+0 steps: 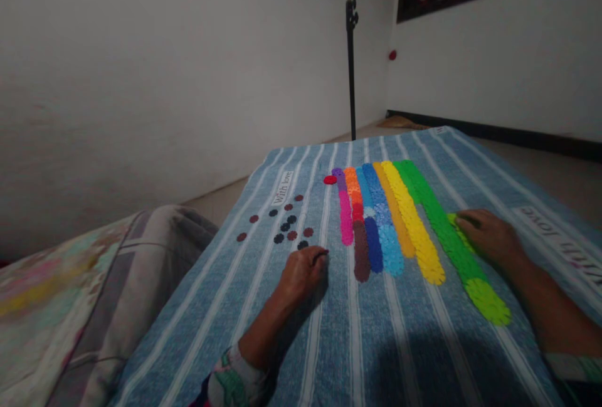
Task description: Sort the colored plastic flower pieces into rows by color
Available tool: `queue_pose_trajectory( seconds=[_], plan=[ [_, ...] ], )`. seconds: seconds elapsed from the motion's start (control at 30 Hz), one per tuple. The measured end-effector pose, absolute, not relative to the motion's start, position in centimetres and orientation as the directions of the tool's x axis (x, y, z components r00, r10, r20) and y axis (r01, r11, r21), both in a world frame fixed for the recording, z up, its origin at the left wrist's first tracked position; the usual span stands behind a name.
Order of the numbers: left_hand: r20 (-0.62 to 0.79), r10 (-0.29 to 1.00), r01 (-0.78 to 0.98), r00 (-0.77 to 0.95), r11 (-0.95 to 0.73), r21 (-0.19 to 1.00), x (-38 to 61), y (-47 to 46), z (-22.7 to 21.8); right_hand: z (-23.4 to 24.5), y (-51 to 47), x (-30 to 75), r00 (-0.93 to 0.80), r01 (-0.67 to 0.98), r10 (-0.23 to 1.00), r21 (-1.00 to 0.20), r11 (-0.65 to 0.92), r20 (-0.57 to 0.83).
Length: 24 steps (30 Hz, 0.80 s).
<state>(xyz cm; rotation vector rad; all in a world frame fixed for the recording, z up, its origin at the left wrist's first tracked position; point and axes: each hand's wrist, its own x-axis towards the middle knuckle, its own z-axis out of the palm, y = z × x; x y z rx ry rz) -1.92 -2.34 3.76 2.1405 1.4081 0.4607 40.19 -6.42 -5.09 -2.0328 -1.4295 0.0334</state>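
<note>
While loose brown and black discs [292,235] lie scattered across the striped cloth [197,332], the left hand [301,272] rests near them, fingers curled, its grip unclear; next come rows of overlapping coloured discs [377,197]; the right hand [493,237], well apart, touches lime-green discs [463,236] beside the green row [442,231], its grip also indiscernible.

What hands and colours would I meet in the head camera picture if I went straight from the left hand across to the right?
Left hand → pink discs → brown discs → dark blue discs → light blue discs → mustard discs → yellow discs → green discs → right hand.
</note>
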Motion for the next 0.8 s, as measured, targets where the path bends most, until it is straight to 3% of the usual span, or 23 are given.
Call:
queue_pose_trajectory(
  seconds=[0.1, 0.2, 0.37, 0.63, 0.8],
  plan=[
    [-0.117, 0.823, 0.644, 0.555, -0.337, 0.687, -0.1, -4.1, 3.5, -5.1, -6.4, 40.2, 0.404, 0.840, 0.851, -0.505, -0.199, 0.336],
    [-0.178, 0.755, 0.637, 0.631, -0.373, 0.675, 1.3, -5.2, 3.3, -5.1, -6.4, 40.3, 0.399, 0.842, 0.853, -0.503, -0.196, 0.336],
    [-0.191, 0.802, 0.762, 0.566, -0.420, 0.494, 2.7, -5.7, 3.2, -4.9, -6.5, 40.2, 0.399, 0.836, 0.856, -0.514, -0.193, 0.328],
    [-0.185, 0.896, 0.852, 0.405, -0.296, 0.432, 3.2, -6.1, 2.2, -3.9, -6.9, 39.6, 0.399, 0.837, 0.889, -0.484, -0.253, 0.225],
    [-0.180, 0.883, 0.825, 0.434, -0.308, 0.474, 3.4, -6.5, 1.8, -4.2, -6.9, 39.8, 0.428, 0.831, 0.879, -0.474, -0.290, 0.212]
  ],
)
